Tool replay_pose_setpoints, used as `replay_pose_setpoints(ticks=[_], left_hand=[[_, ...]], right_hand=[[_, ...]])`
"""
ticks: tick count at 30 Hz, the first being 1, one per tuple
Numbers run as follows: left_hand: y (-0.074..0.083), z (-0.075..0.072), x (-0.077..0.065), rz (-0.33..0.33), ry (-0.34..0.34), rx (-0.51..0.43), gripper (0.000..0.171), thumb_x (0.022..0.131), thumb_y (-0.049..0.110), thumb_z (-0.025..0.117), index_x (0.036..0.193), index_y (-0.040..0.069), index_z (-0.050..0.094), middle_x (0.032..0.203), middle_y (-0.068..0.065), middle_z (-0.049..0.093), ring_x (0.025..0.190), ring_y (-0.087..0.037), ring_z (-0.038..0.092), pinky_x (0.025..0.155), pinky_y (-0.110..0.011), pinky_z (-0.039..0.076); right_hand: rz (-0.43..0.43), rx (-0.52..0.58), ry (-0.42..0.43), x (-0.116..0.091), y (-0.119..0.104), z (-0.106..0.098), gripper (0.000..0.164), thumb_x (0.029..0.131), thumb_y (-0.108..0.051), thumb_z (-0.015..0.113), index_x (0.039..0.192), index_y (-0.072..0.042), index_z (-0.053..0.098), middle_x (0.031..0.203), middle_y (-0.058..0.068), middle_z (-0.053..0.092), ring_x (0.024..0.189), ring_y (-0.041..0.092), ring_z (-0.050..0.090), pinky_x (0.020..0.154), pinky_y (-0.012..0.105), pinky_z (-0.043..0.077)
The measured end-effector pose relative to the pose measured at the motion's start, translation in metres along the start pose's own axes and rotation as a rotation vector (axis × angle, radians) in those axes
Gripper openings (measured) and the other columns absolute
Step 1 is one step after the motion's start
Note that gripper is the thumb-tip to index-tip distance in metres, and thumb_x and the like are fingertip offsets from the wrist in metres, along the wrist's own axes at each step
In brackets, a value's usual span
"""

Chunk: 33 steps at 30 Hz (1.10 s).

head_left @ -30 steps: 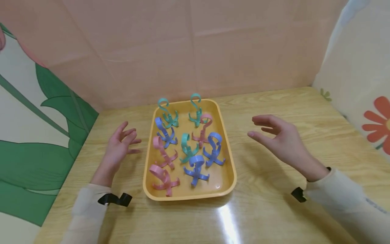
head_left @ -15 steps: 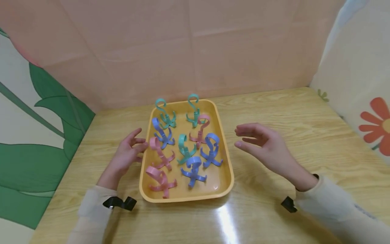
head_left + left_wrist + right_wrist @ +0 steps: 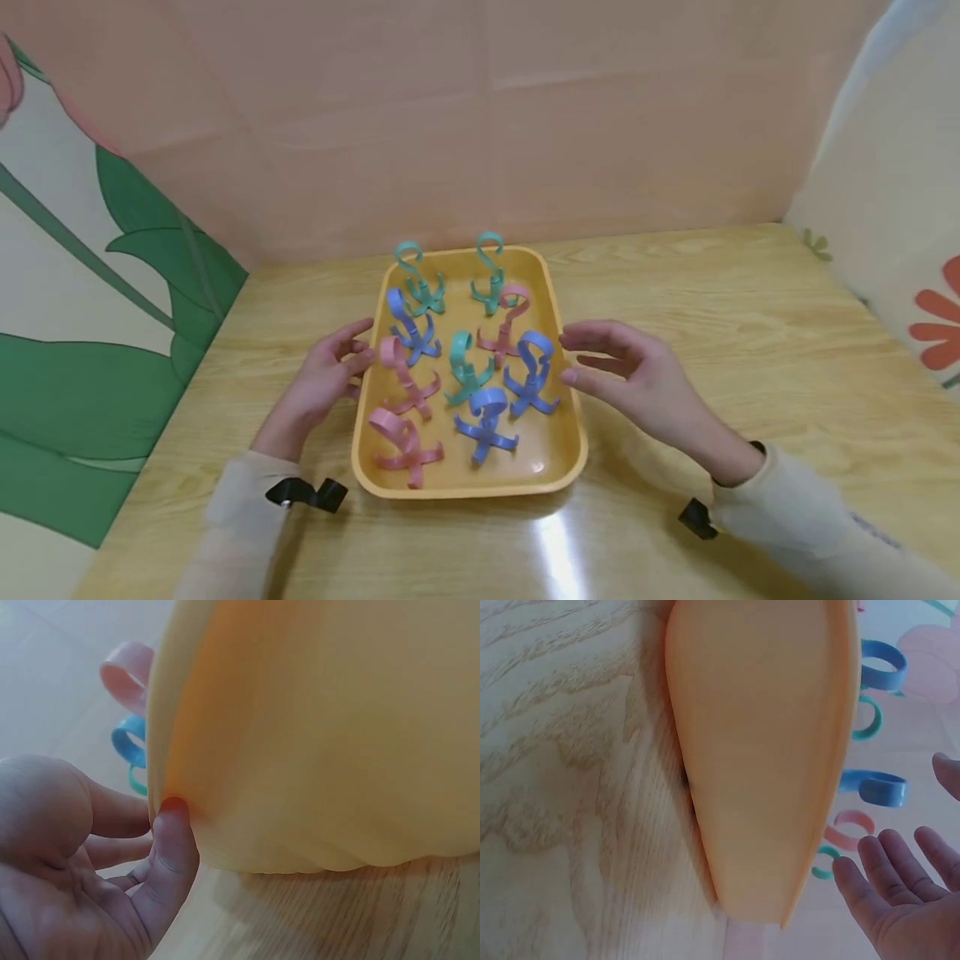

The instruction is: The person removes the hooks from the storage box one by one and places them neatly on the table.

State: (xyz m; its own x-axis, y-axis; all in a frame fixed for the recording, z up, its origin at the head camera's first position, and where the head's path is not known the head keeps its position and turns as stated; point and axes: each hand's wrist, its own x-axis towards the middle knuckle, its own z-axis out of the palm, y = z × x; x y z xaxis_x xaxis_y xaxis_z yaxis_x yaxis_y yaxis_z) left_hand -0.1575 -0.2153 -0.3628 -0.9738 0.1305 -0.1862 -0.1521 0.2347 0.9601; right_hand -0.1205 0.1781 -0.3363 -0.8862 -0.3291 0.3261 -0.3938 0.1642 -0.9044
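A yellow plastic tray (image 3: 468,493) lies on the table, bearing several four-pronged hanger hooks. Teal hooks (image 3: 492,289) stand at its far end, with another nearer the middle. Blue hooks (image 3: 486,427) and pink hooks (image 3: 409,451) fill the rest, their curled tops rising above the rim. With thumb and finger, my left hand (image 3: 318,387) pinches the tray's left rim, a fingertip under the lip in the left wrist view. My right hand (image 3: 652,392) is at the right rim, thumb and fingers apart; whether it touches the rim is unclear.
The wooden table (image 3: 712,300) extends on both sides of the tray. Behind it hangs a pink cloth backdrop (image 3: 480,125). Leaf-patterned (image 3: 67,400) and flower-patterned (image 3: 937,317) panels flank the table. Black straps (image 3: 303,493) circle both wrists.
Both hands have moved inward to the tray's sides. The left hand has taken hold of the left rim, while the right hand has come up to the right rim.
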Motion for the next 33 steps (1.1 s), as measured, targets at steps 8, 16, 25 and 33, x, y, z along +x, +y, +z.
replay_pose_setpoints(ticks=[8, 16, 25, 33], left_hand=[[-0.001, 0.0, 0.0, -0.007, 0.009, -0.008, 0.055, 0.104, 0.003, 0.049, 0.157, 0.005, 0.032, 0.113, -0.016, 0.044, 0.076, -0.017, 0.061, 0.053, -0.028, 0.056], [0.002, 0.001, 0.0, 0.002, 0.001, 0.001, 0.056, 0.104, 0.003, 0.05, 0.157, 0.004, 0.031, 0.113, -0.016, 0.045, 0.075, -0.016, 0.062, 0.053, -0.027, 0.056], [0.001, 0.001, 0.0, 0.005, -0.017, 0.034, 0.056, 0.104, 0.005, 0.05, 0.157, 0.005, 0.03, 0.113, -0.018, 0.045, 0.078, -0.019, 0.061, 0.054, -0.029, 0.057], [0.002, 0.001, 0.0, 0.009, -0.028, 0.036, 0.057, 0.105, 0.004, 0.048, 0.158, 0.005, 0.028, 0.114, -0.02, 0.045, 0.078, -0.019, 0.06, 0.054, -0.03, 0.057]], right_hand=[[-0.031, 0.026, -0.048, 0.003, 0.002, 0.009, 0.048, 0.085, 0.002, 0.079, 0.129, 0.0, 0.061, 0.126, 0.01, 0.066, 0.115, 0.025, 0.064, 0.095, 0.041, 0.054], [-0.005, 0.039, -0.026, 0.006, 0.004, 0.018, 0.05, 0.084, 0.002, 0.08, 0.13, -0.001, 0.062, 0.126, 0.01, 0.065, 0.113, 0.028, 0.063, 0.095, 0.04, 0.054], [0.048, -0.015, -0.017, 0.011, 0.005, 0.029, 0.05, 0.084, -0.006, 0.082, 0.13, -0.005, 0.062, 0.125, 0.009, 0.065, 0.112, 0.032, 0.064, 0.094, 0.044, 0.054], [0.04, -0.11, 0.039, 0.017, 0.007, 0.039, 0.044, 0.084, -0.007, 0.083, 0.124, -0.003, 0.066, 0.111, 0.009, 0.069, 0.097, 0.025, 0.069, 0.085, 0.044, 0.059]])
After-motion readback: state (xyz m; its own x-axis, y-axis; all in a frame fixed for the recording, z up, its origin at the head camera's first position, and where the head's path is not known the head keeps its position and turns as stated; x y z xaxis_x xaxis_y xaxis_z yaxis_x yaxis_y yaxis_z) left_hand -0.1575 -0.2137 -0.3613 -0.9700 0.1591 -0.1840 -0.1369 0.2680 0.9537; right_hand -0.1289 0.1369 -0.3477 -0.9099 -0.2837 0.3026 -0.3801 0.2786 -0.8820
